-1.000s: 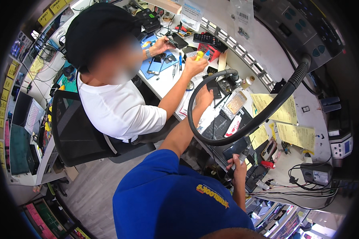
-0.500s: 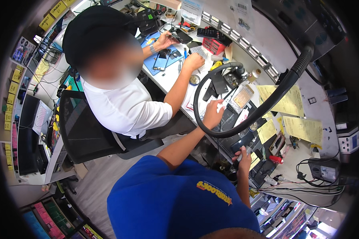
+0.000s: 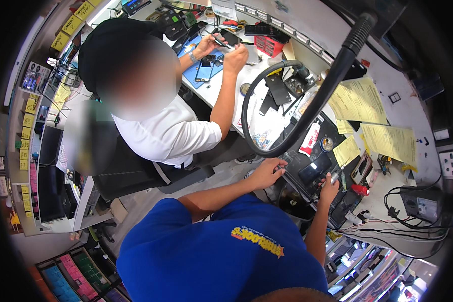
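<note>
In the head view, my left hand (image 3: 268,174) is at the near edge of the black mat (image 3: 293,165), fingers half curled, and I cannot tell whether they pinch anything; my right hand (image 3: 329,189) has thumb and fingers closed on a small grey object (image 3: 334,177) I cannot identify. The dark phone (image 3: 314,167) lies on the mat between my 2 hands, near my right fingertips, with a red-and-white tube (image 3: 310,139) just beyond it and a black hose (image 3: 321,94) looping above the bench (image 3: 214,94).
</note>
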{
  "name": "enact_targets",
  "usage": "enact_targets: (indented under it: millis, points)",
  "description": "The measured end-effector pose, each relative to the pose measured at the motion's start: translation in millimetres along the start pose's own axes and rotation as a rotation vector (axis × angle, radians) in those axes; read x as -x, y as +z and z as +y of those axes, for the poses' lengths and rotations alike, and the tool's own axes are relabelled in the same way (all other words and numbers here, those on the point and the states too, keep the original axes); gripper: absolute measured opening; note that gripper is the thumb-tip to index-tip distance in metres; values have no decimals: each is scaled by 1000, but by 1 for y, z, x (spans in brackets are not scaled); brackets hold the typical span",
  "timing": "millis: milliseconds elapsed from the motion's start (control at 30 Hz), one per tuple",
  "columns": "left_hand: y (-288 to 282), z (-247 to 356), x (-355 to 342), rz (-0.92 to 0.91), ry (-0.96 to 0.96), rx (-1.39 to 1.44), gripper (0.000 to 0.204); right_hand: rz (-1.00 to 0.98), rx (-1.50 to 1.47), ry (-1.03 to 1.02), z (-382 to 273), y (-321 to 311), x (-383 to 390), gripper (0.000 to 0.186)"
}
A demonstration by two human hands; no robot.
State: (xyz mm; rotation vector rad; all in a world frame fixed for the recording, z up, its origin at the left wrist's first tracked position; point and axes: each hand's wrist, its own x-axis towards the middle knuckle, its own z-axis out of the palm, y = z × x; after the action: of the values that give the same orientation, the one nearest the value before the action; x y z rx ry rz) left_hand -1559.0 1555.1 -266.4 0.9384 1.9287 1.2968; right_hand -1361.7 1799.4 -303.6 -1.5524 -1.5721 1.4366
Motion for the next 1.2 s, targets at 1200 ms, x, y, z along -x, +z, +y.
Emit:
enact_targets:
  millis: [1200]
  points:
    - [62,12,-75,-372,224,-86,41,190,498,-244,-23,18,3,55]
